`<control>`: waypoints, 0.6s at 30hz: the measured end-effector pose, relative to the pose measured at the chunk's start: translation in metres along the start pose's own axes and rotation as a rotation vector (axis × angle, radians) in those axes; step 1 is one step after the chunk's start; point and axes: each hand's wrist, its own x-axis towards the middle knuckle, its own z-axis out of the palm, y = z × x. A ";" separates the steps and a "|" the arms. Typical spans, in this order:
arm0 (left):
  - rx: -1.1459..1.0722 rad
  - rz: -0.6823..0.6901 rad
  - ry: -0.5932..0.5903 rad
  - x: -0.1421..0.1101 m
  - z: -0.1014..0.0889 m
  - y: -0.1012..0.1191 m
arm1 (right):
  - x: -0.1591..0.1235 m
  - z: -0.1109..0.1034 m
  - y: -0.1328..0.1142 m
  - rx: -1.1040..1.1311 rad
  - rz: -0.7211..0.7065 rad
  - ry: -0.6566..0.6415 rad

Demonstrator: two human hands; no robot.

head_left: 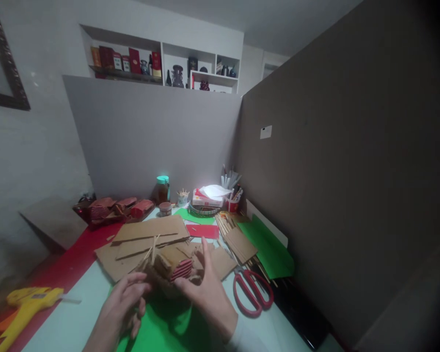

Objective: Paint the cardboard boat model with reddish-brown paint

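Green flat sheet [168,330] lies nearest the camera in the head view, on the pale table [77,320], under both hands. Above it, the brown folded cardboard piece [171,272] with a red-striped corrugated patch sits between the hands. Right hand [210,295] has its thumb against the piece's near edge, index finger raised, other fingers seemingly round the back. Left hand [124,299] is loosely curled at the left side; can't tell if its fingertips touch.

Step in hand looks like handling and positioning the piece. Next move would call for a steady right-hand hold, with the left either taking a firm pinch or staying clear.

In the way: flat brown cardboard sheets [146,234] crowd behind the piece, with thin pale sticks [153,250] poking up beside it. Red-handled scissors [254,292] lie just right of the right hand; a sideways swing could catch them. Yellow glue gun [33,300] is off left, nozzle toward the hands.

Further back: small red rectangular card [203,231], rolled green sheet [269,252], teal-lidded jar [163,190], red pen cup [233,204], dark red crafted pieces [121,208] at far left.
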 end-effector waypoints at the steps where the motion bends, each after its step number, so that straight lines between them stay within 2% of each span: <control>1: -0.038 -0.030 0.004 -0.001 0.001 0.002 | 0.001 -0.004 0.000 0.052 0.020 -0.022; 5: -0.248 -0.186 0.003 -0.011 0.005 0.018 | 0.004 -0.021 -0.001 0.200 0.035 -0.133; 9: -0.563 -0.331 -0.138 -0.016 0.009 0.025 | 0.013 -0.036 -0.014 0.197 -0.004 -0.195; 14: -0.672 -0.317 -0.208 -0.003 0.021 0.022 | 0.026 -0.045 -0.037 0.140 -0.061 -0.228; 18: -0.712 -0.246 -0.263 0.008 0.036 0.027 | 0.031 -0.043 -0.043 0.124 -0.087 -0.241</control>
